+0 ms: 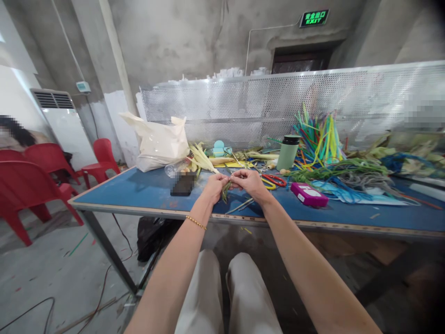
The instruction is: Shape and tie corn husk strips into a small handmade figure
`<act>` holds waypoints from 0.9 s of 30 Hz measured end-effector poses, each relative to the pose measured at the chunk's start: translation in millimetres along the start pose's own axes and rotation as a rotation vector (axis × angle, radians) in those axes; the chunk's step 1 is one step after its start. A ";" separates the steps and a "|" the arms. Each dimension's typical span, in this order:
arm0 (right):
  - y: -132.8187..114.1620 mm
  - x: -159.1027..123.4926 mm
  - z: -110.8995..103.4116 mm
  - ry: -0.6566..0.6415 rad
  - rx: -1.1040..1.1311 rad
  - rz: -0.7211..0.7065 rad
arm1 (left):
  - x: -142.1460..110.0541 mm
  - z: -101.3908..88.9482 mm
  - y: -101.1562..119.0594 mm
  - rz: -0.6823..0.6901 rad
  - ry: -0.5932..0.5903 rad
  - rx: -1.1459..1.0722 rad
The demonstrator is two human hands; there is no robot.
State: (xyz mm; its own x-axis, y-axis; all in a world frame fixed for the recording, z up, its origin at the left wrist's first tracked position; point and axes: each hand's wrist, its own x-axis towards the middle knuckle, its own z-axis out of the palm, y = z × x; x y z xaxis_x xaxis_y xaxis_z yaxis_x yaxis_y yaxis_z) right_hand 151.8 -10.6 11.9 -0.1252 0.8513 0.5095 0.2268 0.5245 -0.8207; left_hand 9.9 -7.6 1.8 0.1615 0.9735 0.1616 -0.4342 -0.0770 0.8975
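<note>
The only camera looks from the head above the person's knees (209, 265), forward and down, near the left hand (214, 186) and right hand (251, 183), across the blue-topped table (148, 189) to the perforated metal screen (215, 101) on the far side.

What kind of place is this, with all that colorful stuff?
It looks like a craft workroom, perhaps: the long blue table holds scissors, a bundle of bright strips and tangled green strings.

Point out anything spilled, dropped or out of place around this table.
A thin, straight green strip lies on the grey concrete floor, left of the blue-topped table, like a dropped scrap. On the table's right, green stringy strands lie tangled beside grey stringy strands, looking untidy. No spill shows.
</note>
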 end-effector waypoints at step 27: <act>-6.3 -2.6 1.1 0.027 0.087 0.055 | -7.3 -3.3 5.7 0.008 -0.066 0.092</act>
State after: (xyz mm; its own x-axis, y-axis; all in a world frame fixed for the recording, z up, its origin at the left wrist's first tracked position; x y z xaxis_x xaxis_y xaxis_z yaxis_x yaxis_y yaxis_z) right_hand 149.6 -16.0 15.5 -0.0885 0.8788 0.4688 0.1480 0.4771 -0.8663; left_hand 3.4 -14.5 4.4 0.2173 0.9568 0.1931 -0.3533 -0.1074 0.9293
